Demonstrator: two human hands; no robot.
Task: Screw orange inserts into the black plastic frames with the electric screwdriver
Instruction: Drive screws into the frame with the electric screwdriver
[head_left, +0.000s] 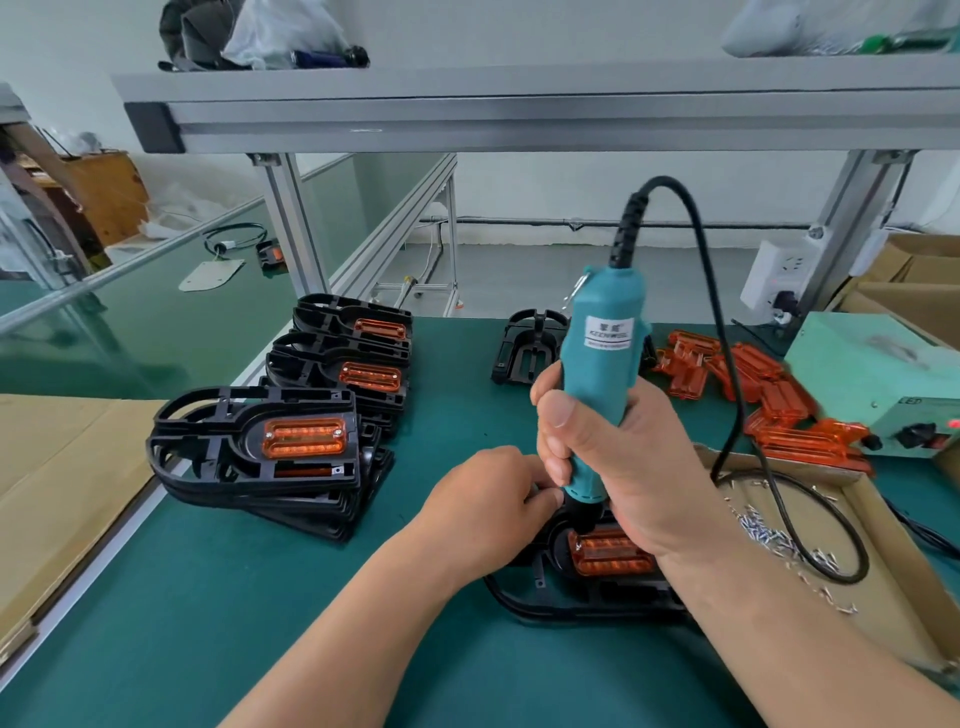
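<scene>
Green counter (447, 384): right hand (618, 457) grips the driver (602, 353) above a frame (540, 597); left hand (483, 499) curls at its tip, grip unclear. Stacks (234, 447) at 9 o'clock; shelf (519, 98) overhead.

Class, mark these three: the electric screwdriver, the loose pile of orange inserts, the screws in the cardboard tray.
electric screwdriver (597, 384): head view, teal body below the label
pile of orange inserts (779, 402): head view, an insert mid-pile
screws (769, 535): head view, the silver cluster
</scene>
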